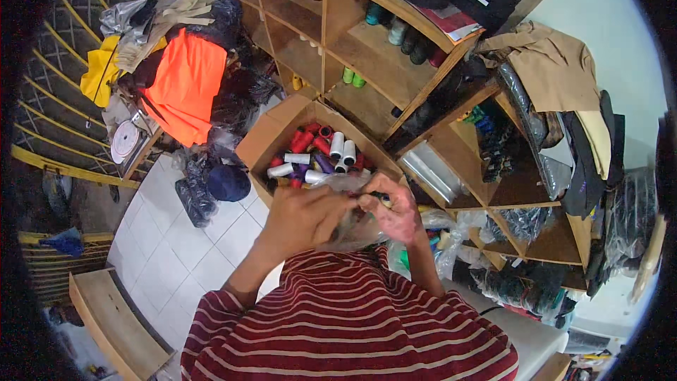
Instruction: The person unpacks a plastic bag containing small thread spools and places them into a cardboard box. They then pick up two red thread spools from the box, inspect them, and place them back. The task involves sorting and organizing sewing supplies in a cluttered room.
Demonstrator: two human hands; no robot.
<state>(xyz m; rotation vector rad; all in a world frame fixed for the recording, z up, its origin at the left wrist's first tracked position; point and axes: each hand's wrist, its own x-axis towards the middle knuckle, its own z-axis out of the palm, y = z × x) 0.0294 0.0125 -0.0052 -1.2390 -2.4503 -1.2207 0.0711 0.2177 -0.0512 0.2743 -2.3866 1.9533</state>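
Note:
My left hand (307, 217) and my right hand (396, 213) meet in front of my chest, fingers closed in a pinch on a clear plastic bag (356, 231). The bag's crinkled film shows above and below my fingers. Something small and dark shows by my right fingers, too small to name. Just beyond my hands stands an open cardboard box (262, 132), its near side hidden by my hands. Inside it lie white thread spools (337, 144), red thread spools (302, 142) and purple thread spools (323, 163), loosely piled at various angles.
A wooden shelf unit (323, 28) with thread cones stands behind the box. Lower wooden cubbies (486, 162) on the right hold bagged goods, with folded clothes (553, 63) on top. Orange fabric (187, 85) hangs at left. A dark blue round item (228, 182) lies on the tiled floor (169, 247).

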